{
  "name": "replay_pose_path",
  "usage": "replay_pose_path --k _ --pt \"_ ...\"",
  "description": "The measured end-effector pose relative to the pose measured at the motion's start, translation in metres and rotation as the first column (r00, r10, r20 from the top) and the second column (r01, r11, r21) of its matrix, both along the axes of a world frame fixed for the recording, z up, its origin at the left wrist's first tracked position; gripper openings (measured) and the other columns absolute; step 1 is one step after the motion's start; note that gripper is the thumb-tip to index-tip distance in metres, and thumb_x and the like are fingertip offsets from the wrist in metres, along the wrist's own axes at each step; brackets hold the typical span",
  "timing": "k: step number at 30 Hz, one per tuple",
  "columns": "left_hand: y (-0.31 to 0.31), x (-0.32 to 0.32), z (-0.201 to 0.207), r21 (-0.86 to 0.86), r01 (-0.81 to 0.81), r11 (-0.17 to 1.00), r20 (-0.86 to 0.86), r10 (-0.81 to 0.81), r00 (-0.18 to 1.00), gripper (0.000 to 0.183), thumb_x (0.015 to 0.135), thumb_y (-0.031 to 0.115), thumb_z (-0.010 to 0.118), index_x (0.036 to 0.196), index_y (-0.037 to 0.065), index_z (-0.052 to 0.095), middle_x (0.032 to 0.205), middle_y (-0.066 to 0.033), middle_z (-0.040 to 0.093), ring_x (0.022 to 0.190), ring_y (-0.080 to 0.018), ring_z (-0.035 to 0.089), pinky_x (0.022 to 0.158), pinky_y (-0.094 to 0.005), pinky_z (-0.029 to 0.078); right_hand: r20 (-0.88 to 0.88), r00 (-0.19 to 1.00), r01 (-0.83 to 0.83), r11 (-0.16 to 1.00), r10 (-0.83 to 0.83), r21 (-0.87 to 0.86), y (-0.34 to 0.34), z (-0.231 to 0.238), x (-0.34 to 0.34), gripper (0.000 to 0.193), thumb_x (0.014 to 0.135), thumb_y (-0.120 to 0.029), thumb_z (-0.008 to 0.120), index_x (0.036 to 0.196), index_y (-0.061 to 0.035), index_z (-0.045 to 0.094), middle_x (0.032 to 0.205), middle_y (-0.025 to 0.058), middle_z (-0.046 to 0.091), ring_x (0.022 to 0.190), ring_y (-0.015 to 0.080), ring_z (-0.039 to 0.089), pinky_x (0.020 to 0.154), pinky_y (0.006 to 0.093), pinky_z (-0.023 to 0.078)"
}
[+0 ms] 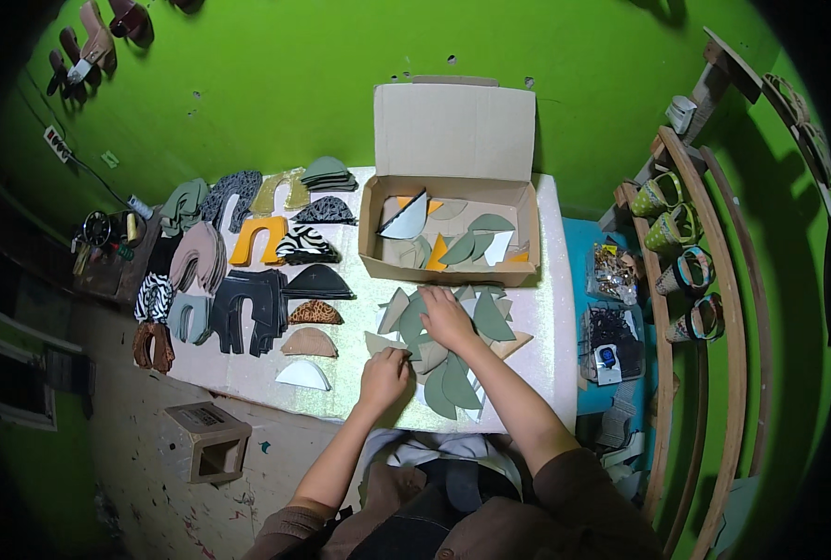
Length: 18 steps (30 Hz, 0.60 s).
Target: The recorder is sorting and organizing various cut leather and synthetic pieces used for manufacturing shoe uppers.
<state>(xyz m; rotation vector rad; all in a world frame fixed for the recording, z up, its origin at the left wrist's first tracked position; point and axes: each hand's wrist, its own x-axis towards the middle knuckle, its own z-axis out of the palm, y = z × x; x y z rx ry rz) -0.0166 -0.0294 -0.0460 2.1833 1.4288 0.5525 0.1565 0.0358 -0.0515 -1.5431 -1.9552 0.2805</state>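
Work table (557, 308) has a pale, shimmering top. An open cardboard box (490, 193) stands on it. Left of box: 1 column of 7 half-round stacks (318, 282), green farthest, white nearest. Farther left of box: arch-shaped stacks (212, 257), various colours. Box's near side: a loose heap of green and beige pieces (432, 358) lies spread.

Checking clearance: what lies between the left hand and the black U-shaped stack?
In the head view, a tan half-moon stack lies between the black U-shaped stack and the left hand, with pale tabletop showing on the hand's side.
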Motion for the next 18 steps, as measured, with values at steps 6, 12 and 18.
replay_pose_path --k 6,12,18 --pt "-0.004 -0.007 0.003 -0.156 -0.135 0.978 0.167 0.161 0.973 0.023 0.081 0.011 0.055 0.101 0.001 0.059 0.095 -0.0175 0.059 0.088 -0.0350 0.057 0.079 -0.0411 0.045 -0.007 0.995 -0.090 0.914 0.095 -0.397 0.003 0.007 0.009 0.031 0.077 -0.008 0.058 0.108 -0.0029 0.057 0.108 0.0120 0.052 0.106 0.0320 0.049 0.087 0.0415 0.043" --pt "0.001 -0.009 -0.003 -0.222 -0.158 0.962 0.208 0.205 0.956 0.025 0.082 0.012 0.054 0.104 0.000 0.057 0.100 -0.0186 0.058 0.094 -0.0346 0.056 0.082 -0.0398 0.045 -0.049 0.999 -0.017 1.000 0.016 -0.024 -0.002 -0.006 0.003 0.026 0.077 -0.009 0.057 0.102 -0.0041 0.059 0.095 0.0148 0.058 0.091 0.0340 0.056 0.081 0.0415 0.046" --pt "0.017 0.003 -0.004 -0.261 -0.170 0.950 0.200 0.226 0.953 0.028 0.083 0.012 0.054 0.107 0.000 0.056 0.101 -0.0190 0.058 0.094 -0.0327 0.058 0.082 -0.0380 0.046 0.080 0.997 0.027 0.984 -0.013 -0.179 0.009 -0.010 -0.003 0.020 0.078 -0.011 0.058 0.097 -0.0048 0.058 0.097 0.0159 0.059 0.089 0.0355 0.058 0.078 0.0425 0.048"
